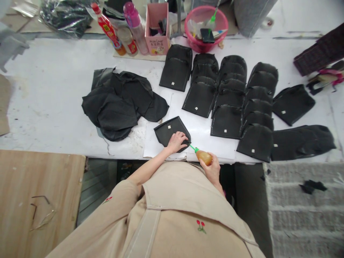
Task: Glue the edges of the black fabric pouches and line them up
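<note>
A black pocket-shaped piece (170, 129) with a small white square on it lies at the table's front edge. My left hand (177, 142) rests on it, fingers closed over its lower right edge. In my right hand (212, 168) is a squeeze bottle (204, 157) of amber liquid, probably glue. Its thin green nozzle (193, 147) points left, with the tip at the edge of the black piece, close to my left fingertips. Whether any liquid is coming out is too small to tell.
Loose black pieces (118, 104) lie heaped on the left. Overlapping rows of similar black pieces (228, 122) stretch to the right. Behind them stand a pink basin (189, 34), a pink box (157, 44) and several bottles (107, 28). Glasses (40, 211) lie on a wooden board at lower left.
</note>
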Tool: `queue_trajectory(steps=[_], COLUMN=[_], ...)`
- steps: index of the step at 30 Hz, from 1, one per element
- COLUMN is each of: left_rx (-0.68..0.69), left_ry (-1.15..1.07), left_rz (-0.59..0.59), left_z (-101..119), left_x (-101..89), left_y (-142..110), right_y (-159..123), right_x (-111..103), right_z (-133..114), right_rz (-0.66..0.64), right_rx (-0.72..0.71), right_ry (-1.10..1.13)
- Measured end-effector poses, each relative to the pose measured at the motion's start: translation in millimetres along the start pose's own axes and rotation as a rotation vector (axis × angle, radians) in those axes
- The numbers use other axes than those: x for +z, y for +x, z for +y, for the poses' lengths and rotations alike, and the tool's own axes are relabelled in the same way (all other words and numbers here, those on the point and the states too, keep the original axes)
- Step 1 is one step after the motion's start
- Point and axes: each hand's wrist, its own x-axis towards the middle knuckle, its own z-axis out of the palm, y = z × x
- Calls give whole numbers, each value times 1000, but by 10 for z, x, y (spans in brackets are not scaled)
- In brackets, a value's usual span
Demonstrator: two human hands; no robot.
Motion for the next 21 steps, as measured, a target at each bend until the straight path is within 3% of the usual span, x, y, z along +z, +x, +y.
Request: queue_trajectory(steps=[5,21], left_rx=[-4,-11], left_ry=[1,-15], left_rz=[-14,-11], left_z=[-5,5], left_x=[7,1], left_y=[0,-3], right_y=[8,8], right_x=[-8,15], right_z=[-10,-26], right_rz=[7,13], right_rx=[90,152], right_ry=[80,116])
